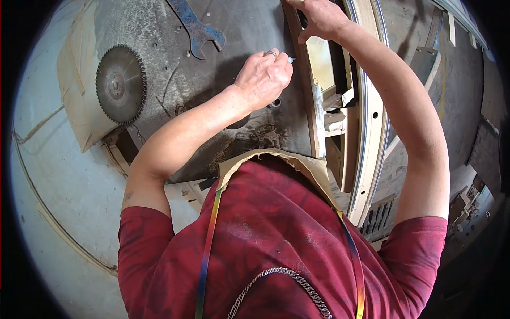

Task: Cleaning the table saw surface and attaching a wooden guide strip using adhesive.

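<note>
My left hand (264,78), a ring on one finger, is closed over a dark metal table (170,37). A small pale piece with a bluish tip (290,59) sticks out of its fingers; what kind of thing it is, I cannot tell. Just right of it runs a long brown strip (302,69) along the table's edge. My right hand (323,20) is at the far end of that strip, its thumb and forefinger spread apart and the thumb by the strip. The top of the picture cuts off part of its fingers.
A toothed circular saw blade (121,84) lies at left on the table, near brown paper (74,74). A blue open-ended wrench (197,32) lies farther off. A small metal ring (275,102) is below my left hand. A long pale rail (369,122) stands right of the table.
</note>
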Demonstrator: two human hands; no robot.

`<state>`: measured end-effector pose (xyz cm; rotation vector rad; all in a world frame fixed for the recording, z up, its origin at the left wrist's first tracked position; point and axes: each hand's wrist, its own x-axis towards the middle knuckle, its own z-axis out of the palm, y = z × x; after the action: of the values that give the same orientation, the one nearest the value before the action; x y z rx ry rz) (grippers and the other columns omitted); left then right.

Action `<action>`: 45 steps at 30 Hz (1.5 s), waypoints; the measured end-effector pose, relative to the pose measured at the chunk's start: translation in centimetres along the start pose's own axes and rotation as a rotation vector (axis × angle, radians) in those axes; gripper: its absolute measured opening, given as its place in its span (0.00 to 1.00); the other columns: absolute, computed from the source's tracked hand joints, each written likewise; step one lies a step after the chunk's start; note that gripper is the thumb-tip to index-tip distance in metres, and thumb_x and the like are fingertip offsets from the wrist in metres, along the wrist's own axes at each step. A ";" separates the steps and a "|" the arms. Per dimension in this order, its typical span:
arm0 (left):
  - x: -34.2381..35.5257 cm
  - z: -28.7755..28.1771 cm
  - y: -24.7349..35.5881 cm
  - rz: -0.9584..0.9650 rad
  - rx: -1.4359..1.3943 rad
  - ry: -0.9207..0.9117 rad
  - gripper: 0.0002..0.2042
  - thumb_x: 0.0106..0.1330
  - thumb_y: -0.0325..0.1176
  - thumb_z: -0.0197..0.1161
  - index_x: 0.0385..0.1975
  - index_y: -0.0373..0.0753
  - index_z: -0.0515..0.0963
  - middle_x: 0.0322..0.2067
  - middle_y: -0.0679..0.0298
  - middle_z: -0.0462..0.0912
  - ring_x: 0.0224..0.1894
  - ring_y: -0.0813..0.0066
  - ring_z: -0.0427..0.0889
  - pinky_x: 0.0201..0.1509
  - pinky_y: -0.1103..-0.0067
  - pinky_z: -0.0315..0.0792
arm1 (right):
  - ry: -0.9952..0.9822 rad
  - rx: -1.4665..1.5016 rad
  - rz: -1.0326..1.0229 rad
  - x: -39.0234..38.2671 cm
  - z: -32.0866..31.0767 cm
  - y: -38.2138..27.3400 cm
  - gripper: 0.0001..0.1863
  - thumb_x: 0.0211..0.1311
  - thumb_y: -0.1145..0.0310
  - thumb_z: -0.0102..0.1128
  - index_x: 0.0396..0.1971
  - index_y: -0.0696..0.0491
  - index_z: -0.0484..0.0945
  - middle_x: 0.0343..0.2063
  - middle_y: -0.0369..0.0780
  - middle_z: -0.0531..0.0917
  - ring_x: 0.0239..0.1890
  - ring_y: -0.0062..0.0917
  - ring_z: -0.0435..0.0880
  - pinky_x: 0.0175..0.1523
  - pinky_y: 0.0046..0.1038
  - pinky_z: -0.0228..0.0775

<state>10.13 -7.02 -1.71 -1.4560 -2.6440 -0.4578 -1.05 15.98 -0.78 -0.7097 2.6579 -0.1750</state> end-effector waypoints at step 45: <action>-2.3 0.6 -0.7 -0.082 -0.251 0.001 0.03 0.64 0.29 0.65 0.32 0.37 0.79 0.31 0.55 0.80 0.35 0.53 0.85 0.39 0.61 0.79 | 0.017 0.054 0.061 -0.1 0.0 -0.4 0.69 0.32 0.54 0.92 0.79 0.51 0.62 0.75 0.55 0.65 0.80 0.50 0.60 0.82 0.41 0.57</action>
<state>10.87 -9.08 -2.92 -1.4089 -2.7343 -0.8236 -0.77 15.69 -0.68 -0.6119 2.6765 -0.2369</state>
